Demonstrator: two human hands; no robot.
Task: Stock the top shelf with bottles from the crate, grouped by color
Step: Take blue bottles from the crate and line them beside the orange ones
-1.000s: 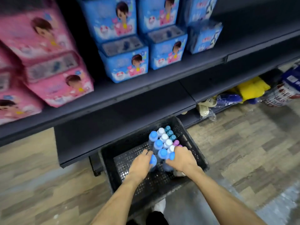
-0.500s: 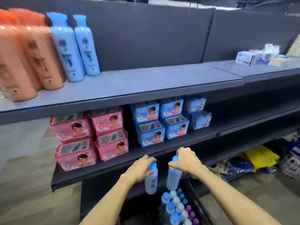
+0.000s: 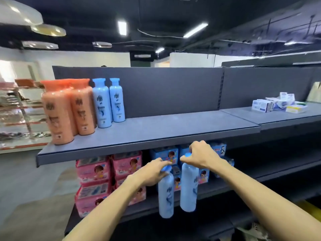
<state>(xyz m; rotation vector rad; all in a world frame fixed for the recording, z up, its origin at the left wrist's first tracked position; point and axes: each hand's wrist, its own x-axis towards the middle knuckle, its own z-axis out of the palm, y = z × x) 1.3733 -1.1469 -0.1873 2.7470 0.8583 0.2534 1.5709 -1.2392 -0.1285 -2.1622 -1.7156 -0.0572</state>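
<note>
The left hand (image 3: 152, 171) pinches the left bottle (image 3: 166, 195) by its cap, the right hand (image 3: 198, 155) the right bottle (image 3: 188, 188) (smooth, likely slippery; mid-body seems surer).

The top shelf (image 3: 173, 129) looks matt grey metal; the blue bottles (image 3: 108, 103) glossy smooth plastic; the orange bottles (image 3: 69, 110) likewise.

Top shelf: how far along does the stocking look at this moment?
Done: orange bottles stand at the left end of the top shelf, two shelved blue bottles beside them. In hand: the left hand grips the left blue bottle by its cap, the right hand the right blue bottle, both below the shelf edge. Left: setting these beside the shelved blue ones; the crate is out of view, so the remainder is unknown.
</note>
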